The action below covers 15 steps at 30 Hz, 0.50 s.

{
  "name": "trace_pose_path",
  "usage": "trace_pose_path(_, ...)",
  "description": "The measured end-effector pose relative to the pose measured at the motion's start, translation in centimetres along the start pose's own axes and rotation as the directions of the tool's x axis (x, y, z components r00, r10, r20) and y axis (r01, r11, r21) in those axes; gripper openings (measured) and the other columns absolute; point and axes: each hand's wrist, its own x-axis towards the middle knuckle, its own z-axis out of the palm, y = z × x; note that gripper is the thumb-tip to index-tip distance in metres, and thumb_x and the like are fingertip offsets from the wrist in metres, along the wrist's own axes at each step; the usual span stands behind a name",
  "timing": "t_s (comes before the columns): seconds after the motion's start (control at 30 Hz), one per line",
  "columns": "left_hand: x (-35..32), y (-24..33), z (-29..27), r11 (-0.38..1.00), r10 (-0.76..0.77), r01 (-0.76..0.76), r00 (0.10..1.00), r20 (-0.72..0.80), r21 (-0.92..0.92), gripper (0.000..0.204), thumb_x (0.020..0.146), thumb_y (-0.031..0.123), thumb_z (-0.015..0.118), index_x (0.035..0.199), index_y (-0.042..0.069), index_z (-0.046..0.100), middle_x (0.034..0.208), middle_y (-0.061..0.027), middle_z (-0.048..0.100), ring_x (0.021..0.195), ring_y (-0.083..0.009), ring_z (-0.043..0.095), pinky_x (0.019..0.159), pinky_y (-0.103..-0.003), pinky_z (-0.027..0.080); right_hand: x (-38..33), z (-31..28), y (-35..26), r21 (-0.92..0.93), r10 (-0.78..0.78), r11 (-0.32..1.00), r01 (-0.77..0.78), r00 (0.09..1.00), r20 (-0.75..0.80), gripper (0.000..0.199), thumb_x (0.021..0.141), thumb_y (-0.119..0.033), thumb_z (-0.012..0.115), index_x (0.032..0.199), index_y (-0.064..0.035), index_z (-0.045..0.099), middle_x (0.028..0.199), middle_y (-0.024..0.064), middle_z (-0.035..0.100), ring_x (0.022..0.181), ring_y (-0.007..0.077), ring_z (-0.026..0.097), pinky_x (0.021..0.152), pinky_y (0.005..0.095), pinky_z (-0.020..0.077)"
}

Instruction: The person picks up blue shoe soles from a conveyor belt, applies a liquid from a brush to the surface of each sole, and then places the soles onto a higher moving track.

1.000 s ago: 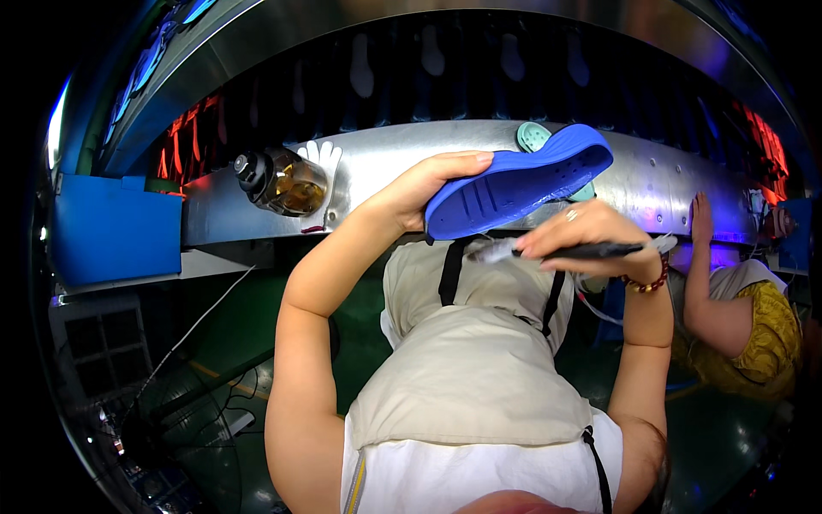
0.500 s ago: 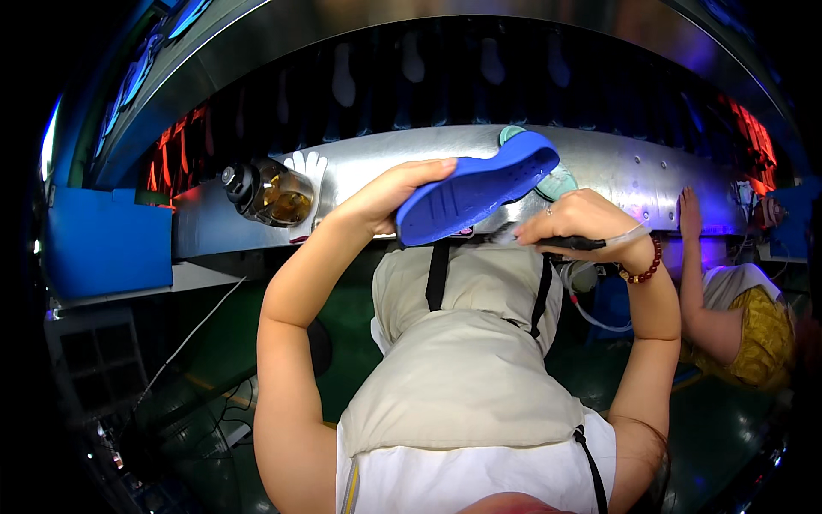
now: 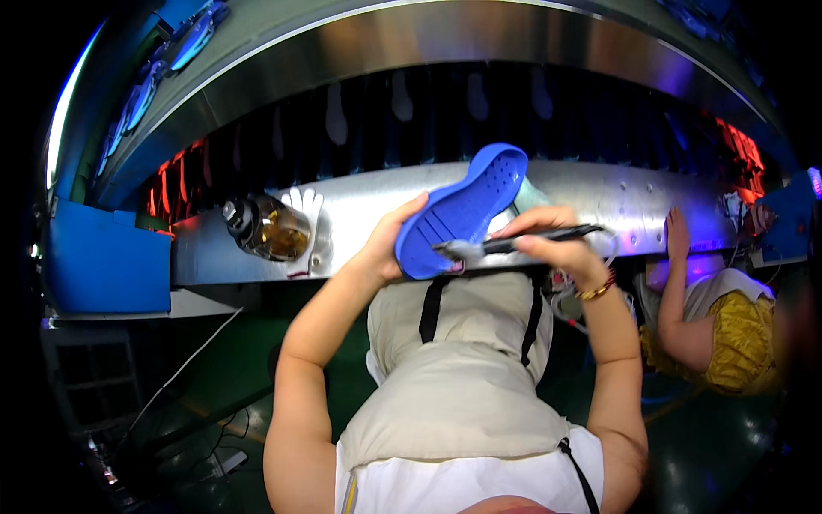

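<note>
Bottle + glove on tabletop, L of my shoe sole; brush tip at sole's near end; co-worker's hand far R.

Beige apron, white top, beaded bracelet

no readable text, labels, brands, numbers or signs on any surface in view.

A shiny bare-metal worktop runs crosswise, dotted with small round marks and tinged violet toward the right. On its left rests a dark-capped bottle of amber liquid — a white glove just beside it. Farther right lies a pale green piece — partly hidden.
</note>
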Motion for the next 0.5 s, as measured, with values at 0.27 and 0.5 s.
trace_pose_path(0.27,1.9,-1.4,-2.4,0.989,0.037,-0.032,0.999,0.037,-0.143,0.052,0.089,0.040,0.032,0.125,0.002,0.035,0.112,-0.0205,0.050,0.091,-0.0337,0.058,0.061,-0.053,0.052,2.4,-2.2,6.1,-0.507,-0.390,0.850,0.143,0.819,-0.421,0.009,0.077,-0.006,0.060,0.081,0.0011,0.064,0.073,0.0081,0.064,0.061,0.0103,0.056,0.055,0.0229,0.0440)
trace_pose_path(0.5,0.7,-0.3,-2.8,0.990,0.139,-0.140,0.988,0.070,0.007,0.050,0.088,0.034,0.038,0.125,0.000,0.035,0.118,-0.0198,0.048,0.102,-0.0312,0.053,0.084,-0.046,0.044,0.2,0.3,5.4,-0.383,-0.168,0.924,0.024,0.922,-0.348,0.013,0.077,-0.009,0.060,0.084,0.0020,0.064,0.077,0.0069,0.064,0.067,0.0097,0.056,0.062,0.0228,0.0437)
